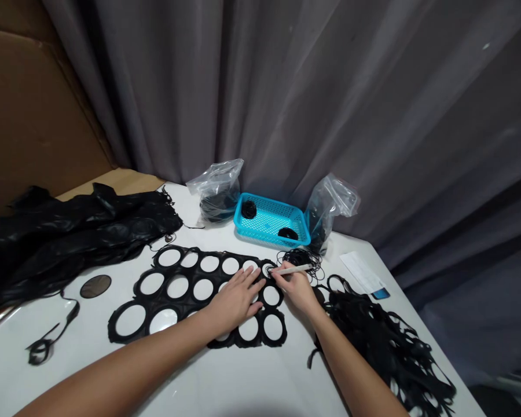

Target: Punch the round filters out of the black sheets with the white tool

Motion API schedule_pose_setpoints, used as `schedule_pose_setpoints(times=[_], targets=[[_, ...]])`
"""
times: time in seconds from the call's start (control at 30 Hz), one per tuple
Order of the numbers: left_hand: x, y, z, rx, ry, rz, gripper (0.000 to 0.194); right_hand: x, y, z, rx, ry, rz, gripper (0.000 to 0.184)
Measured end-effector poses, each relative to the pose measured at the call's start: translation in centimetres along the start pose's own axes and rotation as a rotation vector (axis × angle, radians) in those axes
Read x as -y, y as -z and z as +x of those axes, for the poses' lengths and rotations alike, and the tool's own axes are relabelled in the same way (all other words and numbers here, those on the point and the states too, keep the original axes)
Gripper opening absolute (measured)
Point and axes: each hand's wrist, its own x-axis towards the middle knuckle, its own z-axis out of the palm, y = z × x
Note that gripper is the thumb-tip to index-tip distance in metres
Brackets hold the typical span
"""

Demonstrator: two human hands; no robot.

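Landmark: the blue basket (264, 226). Just left of it I note one clear bag (219, 194); just right, a second bag (334, 200). Behind it, the grey curtain (295, 104), in folds. Well left of it, the brown carton (35, 110). To its right, nearer me, white paper (360, 272).

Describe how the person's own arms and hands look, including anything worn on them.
The left forearm and right forearm are bare, with no sleeve showing on either. The left hand and right hand wear no gloves. No watch or bracelet shows at the wrists. Finer marks are too small to make out.
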Motion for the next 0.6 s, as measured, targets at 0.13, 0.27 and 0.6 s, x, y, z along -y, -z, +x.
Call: schedule_pose_setpoints(times=[0.13,0.27,0.6], targets=[[0.3,-0.5,-0.4,-0.021,-0.003,-0.023,0.051,-0.5,-0.2,-0.1,0.022,-0.004,0.027,0.020],[0.3,-0.6,-0.4,-0.015,-0.002,-0.017,0.052,-0.7,-0.4,-0.2,0.032,-0.010,0.027,0.019],[0.0,-0.1,-0.2,0.028,0.013,0.002,0.055,-0.7,-1.2,-0.9,0.024,0.243,-0.232,0.016]])
